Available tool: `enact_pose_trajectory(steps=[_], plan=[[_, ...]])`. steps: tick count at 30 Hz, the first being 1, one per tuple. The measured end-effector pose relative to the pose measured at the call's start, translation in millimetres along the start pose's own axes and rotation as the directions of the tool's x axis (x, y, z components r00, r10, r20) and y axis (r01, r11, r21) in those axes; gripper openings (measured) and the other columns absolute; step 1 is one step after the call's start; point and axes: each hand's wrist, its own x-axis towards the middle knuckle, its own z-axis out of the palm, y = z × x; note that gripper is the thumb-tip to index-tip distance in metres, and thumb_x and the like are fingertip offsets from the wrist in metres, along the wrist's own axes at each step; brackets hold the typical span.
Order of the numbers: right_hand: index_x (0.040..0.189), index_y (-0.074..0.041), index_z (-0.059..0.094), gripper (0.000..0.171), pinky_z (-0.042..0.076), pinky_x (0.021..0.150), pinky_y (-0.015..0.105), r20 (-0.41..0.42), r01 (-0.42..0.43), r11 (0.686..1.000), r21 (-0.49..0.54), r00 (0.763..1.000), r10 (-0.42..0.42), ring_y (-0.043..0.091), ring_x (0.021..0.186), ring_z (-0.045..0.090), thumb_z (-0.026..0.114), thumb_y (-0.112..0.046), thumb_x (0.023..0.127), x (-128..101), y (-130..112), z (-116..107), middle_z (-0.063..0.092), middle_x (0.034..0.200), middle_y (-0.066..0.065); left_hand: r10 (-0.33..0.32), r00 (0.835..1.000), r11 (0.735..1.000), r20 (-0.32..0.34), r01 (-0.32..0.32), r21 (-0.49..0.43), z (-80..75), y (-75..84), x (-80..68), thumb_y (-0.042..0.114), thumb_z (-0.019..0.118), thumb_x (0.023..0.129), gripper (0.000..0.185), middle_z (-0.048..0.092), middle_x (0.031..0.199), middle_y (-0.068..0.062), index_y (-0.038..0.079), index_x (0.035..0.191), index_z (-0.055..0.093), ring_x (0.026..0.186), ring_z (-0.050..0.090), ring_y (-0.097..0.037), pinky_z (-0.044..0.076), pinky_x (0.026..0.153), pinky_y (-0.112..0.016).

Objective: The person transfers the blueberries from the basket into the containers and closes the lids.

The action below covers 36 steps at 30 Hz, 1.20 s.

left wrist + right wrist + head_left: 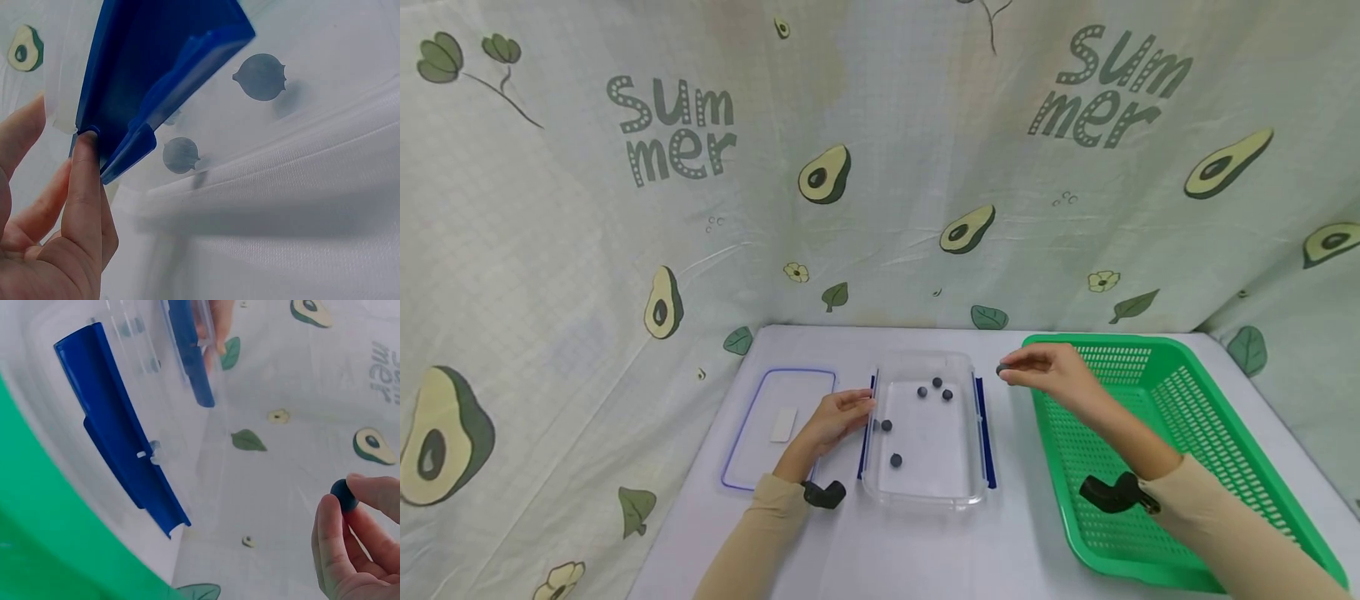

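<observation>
A clear plastic container (936, 492) with blue side latches (115, 431) stands uncovered in the middle of the white table. Several blueberries (896, 460) lie scattered on its bottom; two show dimly through the wall in the left wrist view. My left hand (835, 421) holds the container's left rim, one fingertip touching the blue latch (165, 69) that hangs down there. Right of the container and above the table, my right hand (1048, 371) pinches one blueberry (344, 495) between thumb and fingertips, beside the near-left rim of a green basket (1052, 467).
Left of the container lies a clear lid (752, 467) with a blue seal, a small white rectangle (783, 424) on it. The green basket takes up the table's right side. A cloth (895, 275) printed with avocados hangs behind and beside the table (925, 558).
</observation>
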Motion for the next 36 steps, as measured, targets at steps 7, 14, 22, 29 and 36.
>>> enact_pose_trajectory(steps=[7,14,22,29,36], plan=[[0.112,0.003,0.071,0.034,0.059,0.080,0.027,0.027,-0.008,1.000,0.001,1.000,0.008,0.017,0.090,0.070,0.078,-0.021,0.089,9,-6,11,0.071,0.106,0.016,0.001,1.000,1.000,-0.005,-0.001,0.000,-0.3,-1.1,1.0,0.014,0.070,0.095,0.047,0.066,0.119,-0.017,-0.005,0.136,0.056,0.111,0.064,-0.023,0.055,0.092,-0.028],[0.111,0.002,0.071,0.032,0.059,0.080,0.028,0.041,-0.024,1.000,-0.016,0.999,0.024,0.019,0.090,0.070,0.079,-0.019,0.088,19,-5,21,0.072,0.103,0.013,-0.013,1.000,1.000,-0.003,0.013,0.006,-0.2,-0.9,2.3,0.013,0.070,0.095,0.047,0.066,0.120,-0.017,-0.005,0.136,0.056,0.114,0.063,-0.025,0.055,0.092,-0.027],[0.108,0.002,0.072,0.029,0.060,0.080,0.031,0.054,-0.007,1.000,-0.021,0.998,0.008,0.021,0.089,0.070,0.079,-0.017,0.088,29,1,32,0.073,0.100,0.012,-0.011,1.000,1.000,-0.004,0.011,0.003,-0.5,-0.1,0.5,0.013,0.071,0.095,0.047,0.066,0.121,-0.018,-0.005,0.136,0.056,0.113,0.063,-0.025,0.055,0.091,-0.027],[0.108,0.003,0.072,0.028,0.060,0.081,0.034,0.068,-0.002,0.999,-0.041,0.998,0.005,0.022,0.088,0.070,0.079,-0.016,0.088,37,3,38,0.073,0.100,0.013,-0.004,1.000,1.000,0.007,0.004,0.001,-1.3,0.2,1.3,0.013,0.070,0.096,0.048,0.065,0.122,-0.019,-0.006,0.136,0.055,0.115,0.062,-0.026,0.055,0.092,-0.028],[0.104,0.001,0.073,0.025,0.059,0.081,0.038,0.085,0.012,0.999,-0.032,0.996,-0.010,0.021,0.087,0.071,0.080,-0.015,0.087,47,7,45,0.073,0.097,0.011,-0.004,1.000,1.000,0.004,0.004,-0.003,-1.5,-1.1,1.7,0.012,0.070,0.095,0.047,0.066,0.120,-0.017,-0.006,0.136,0.056,0.112,0.064,-0.022,0.055,0.093,-0.028]])
